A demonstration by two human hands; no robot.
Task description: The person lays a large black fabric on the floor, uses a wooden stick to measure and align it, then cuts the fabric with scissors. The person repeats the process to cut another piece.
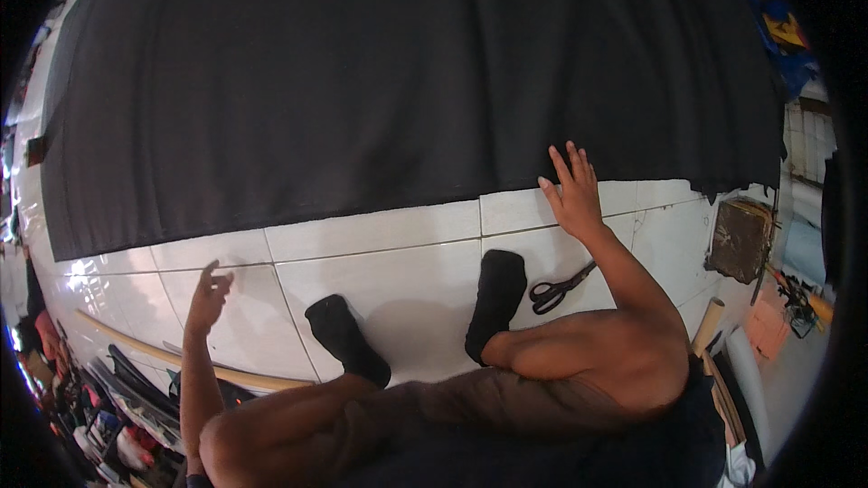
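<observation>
A large sheet of black fabric (344, 72) lies spread over the white tiled floor (389, 280), with soft folds running through its right half. My right hand (572, 194) rests on the fabric's near edge, fingers spread and holding nothing. Off the near left part of that edge, my left hand (211, 298) hovers above the tiles, its fingers loosely apart and empty. Dark-handled scissors (562, 289) lie on the floor between my right foot and right forearm.
My feet in black socks (499, 294) stand on the tiles. A long wooden strip (208, 367) lies at the left, beside a heap of mixed cloth (113, 434). At the right are a worn brown block (741, 239), a cardboard tube (709, 325) and a pinkish brick-like block (768, 321).
</observation>
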